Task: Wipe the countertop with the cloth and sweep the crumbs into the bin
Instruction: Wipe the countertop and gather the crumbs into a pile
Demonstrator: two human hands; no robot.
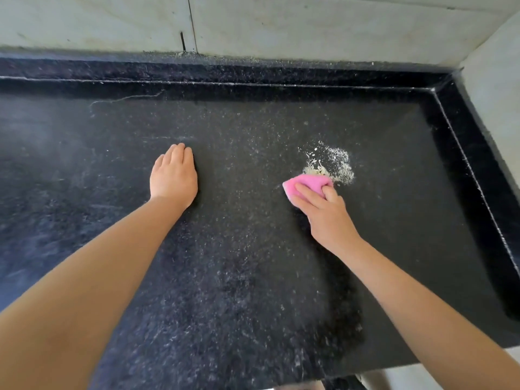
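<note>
Right of frame centre, the fingers (311,192) of the right hand (326,213) are curled over a bunched pink cloth (306,182) and clamp it down against the countertop (239,263); the thumb cannot be made out from this angle. That cloth sits at the lower left edge of a pale heap of crumbs (330,164), touching it, with finer scatter fanning toward the upper right of the heap. Left of centre, the left hand (174,175) lies palm down on the stone, fingers straight and held close together, pointing toward the top of the frame, gripping nothing. Both hands are well apart from one another, and bare forearms run from them to the lower left and lower right corners. Surface noted as dark speckled stone, dusted with fine white specks across its middle, with a faint pale thread or scratch in the upper left. A raised black lip (253,77) borders the slab along the top and down the right side, meeting at a corner in the upper right. Behind the lip stands a pale tiled wall (309,23), with grit gathered along its base near top centre. No bin shows anywhere in the head view.
</note>
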